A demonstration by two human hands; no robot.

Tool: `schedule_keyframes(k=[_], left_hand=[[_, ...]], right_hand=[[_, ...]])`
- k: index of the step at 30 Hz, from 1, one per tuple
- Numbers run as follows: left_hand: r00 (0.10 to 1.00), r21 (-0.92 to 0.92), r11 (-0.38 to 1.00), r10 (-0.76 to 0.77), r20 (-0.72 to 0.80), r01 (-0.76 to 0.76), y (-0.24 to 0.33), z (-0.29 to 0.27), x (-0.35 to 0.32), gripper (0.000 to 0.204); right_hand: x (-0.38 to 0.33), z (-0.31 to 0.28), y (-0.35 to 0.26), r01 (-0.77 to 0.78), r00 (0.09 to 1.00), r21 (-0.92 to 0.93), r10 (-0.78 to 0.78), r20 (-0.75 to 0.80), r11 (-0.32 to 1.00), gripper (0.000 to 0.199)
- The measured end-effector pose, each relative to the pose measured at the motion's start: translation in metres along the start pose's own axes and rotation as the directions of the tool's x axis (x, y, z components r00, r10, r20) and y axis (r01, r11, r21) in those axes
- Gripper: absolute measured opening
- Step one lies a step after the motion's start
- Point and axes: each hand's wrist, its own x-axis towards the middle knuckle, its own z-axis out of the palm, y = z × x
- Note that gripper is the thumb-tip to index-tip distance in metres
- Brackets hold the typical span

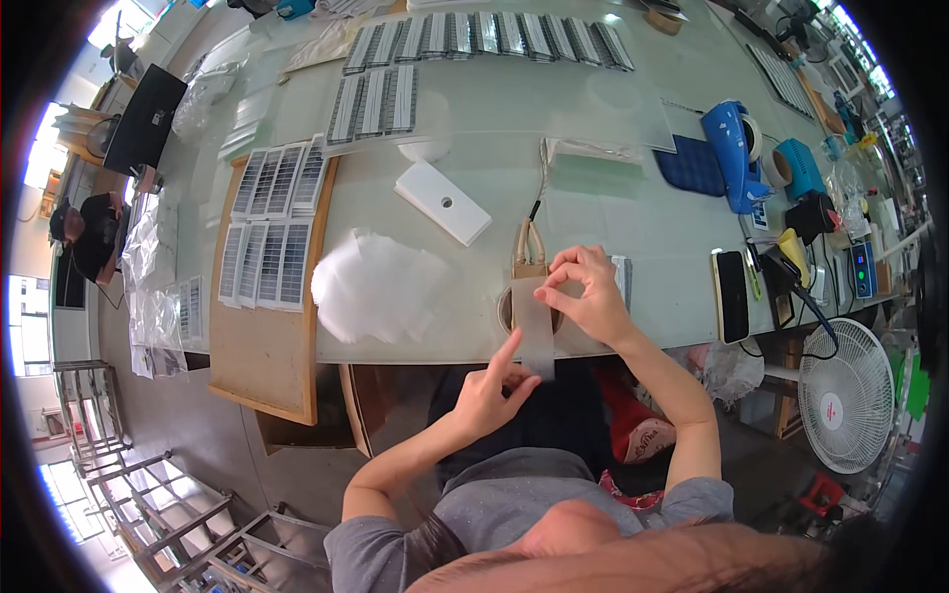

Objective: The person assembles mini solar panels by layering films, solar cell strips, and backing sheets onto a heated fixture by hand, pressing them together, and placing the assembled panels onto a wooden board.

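A grey, thin, see-through strip (535, 331) stretches between my hands at the table's front edge. My right hand (590, 299) is closed, with thumb and forefinger pinching its upper end. At the lower end, my left hand (486, 393) grips the strip between thumb and bent fingers, its forefinger pointing up alongside. Behind the strip, partly hidden, lies a round brown-rimmed ring (503, 310). Just beyond it is a tan block (528, 269) with two pale prongs and a dark cord. A small stack of silvery pieces (622, 280) sits beyond my right hand.
White round sheets (368, 287) and a white box (443, 203) lie left of my hands. A wooden board (262, 351) with striped panels overhangs the front edge. At right are a phone (731, 296), a blue tape dispenser (730, 158) and a fan (845, 395). Striped strips (484, 38) line the back.
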Motion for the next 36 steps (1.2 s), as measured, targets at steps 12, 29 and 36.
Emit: schedule_keyframes(k=[12,29,36], left_hand=[[0.839,0.498,0.738,0.543,-0.038,-0.455,-0.035,-0.012,0.018,0.034],[0.835,0.602,0.658,0.550,0.026,-0.452,-0.036,-0.014,0.021,0.029],[0.837,0.617,0.646,0.546,0.039,-0.450,-0.039,-0.013,0.018,0.032]], right_hand=[[0.013,0.005,0.020,0.002,0.996,-0.193,-0.019,-0.086,0.981,0.019],[0.022,0.007,0.023,0.010,0.993,-0.252,-0.039,-0.112,0.968,0.030],[0.010,-0.018,0.031,0.000,0.980,-0.238,-0.047,-0.194,0.971,0.036]])
